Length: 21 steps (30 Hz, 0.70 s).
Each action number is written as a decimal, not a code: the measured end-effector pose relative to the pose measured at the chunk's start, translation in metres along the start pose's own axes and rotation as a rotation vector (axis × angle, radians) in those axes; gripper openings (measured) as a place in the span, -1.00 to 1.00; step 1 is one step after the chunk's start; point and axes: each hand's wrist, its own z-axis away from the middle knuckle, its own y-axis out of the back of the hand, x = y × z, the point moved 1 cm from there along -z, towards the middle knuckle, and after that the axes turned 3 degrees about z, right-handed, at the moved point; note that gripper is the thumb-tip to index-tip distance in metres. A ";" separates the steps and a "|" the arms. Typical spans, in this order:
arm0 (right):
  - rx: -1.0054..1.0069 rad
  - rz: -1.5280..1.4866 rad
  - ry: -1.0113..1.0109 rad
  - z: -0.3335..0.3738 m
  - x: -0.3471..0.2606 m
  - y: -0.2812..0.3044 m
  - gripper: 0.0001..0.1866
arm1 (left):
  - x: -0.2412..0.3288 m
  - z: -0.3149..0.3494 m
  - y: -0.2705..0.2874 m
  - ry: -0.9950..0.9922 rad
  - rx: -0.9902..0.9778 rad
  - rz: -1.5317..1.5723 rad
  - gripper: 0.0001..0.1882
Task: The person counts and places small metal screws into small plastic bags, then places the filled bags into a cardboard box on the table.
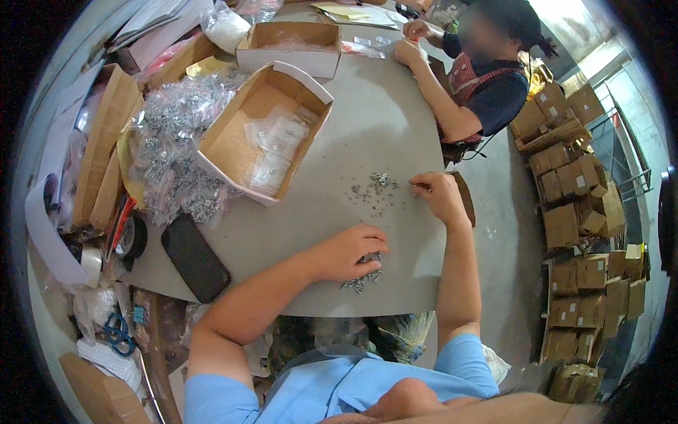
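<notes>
My left hand (pixel 347 254) is curled over a pile of small grey screws (pixel 361 283) near the table's front edge, with some of the metal pieces showing under its closed fingers. To the right and farther back, my right hand (pixel 439 196) hovers by the table's right edge. Its fingertips are pinched together, and what lies between them is too small to name. Just left of those fingertips, a loose scatter of tiny metal parts (pixel 382 181) spreads over the grey tabletop (pixel 311 219).
An open cardboard box (pixel 233 127) holds clear plastic bags (pixel 272 166). Left of it are heaped bags of metal parts (pixel 176 148). A black phone (pixel 195 258) lies near the front-left edge. Another person (pixel 487 92) works at the far right; stacked cartons (pixel 575 184) stand beyond.
</notes>
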 end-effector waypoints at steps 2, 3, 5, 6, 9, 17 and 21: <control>-0.023 0.059 -0.015 0.002 -0.015 0.003 -0.77 | 0.000 0.001 0.001 0.012 -0.007 0.011 -0.66; -0.028 0.083 0.001 0.003 -0.012 0.002 -0.77 | 0.001 0.000 0.002 0.008 -0.001 0.019 -0.67; -0.036 0.133 0.033 0.004 -0.007 0.002 -0.77 | 0.005 -0.001 0.003 0.006 0.033 0.023 -0.69; -0.125 0.058 0.016 0.006 -0.006 0.003 -0.77 | 0.008 -0.001 0.003 0.010 0.061 0.018 -0.69; -0.413 -0.131 0.086 0.012 -0.020 0.004 -0.77 | 0.004 -0.001 0.005 0.150 0.241 0.031 -0.69; -0.422 -0.458 0.122 0.010 -0.046 -0.003 -0.82 | 0.003 -0.003 0.018 0.238 0.433 -0.004 -0.70; 0.074 -0.192 0.173 -0.014 -0.028 -0.024 -0.76 | 0.005 -0.005 0.006 0.062 0.243 -0.157 -0.73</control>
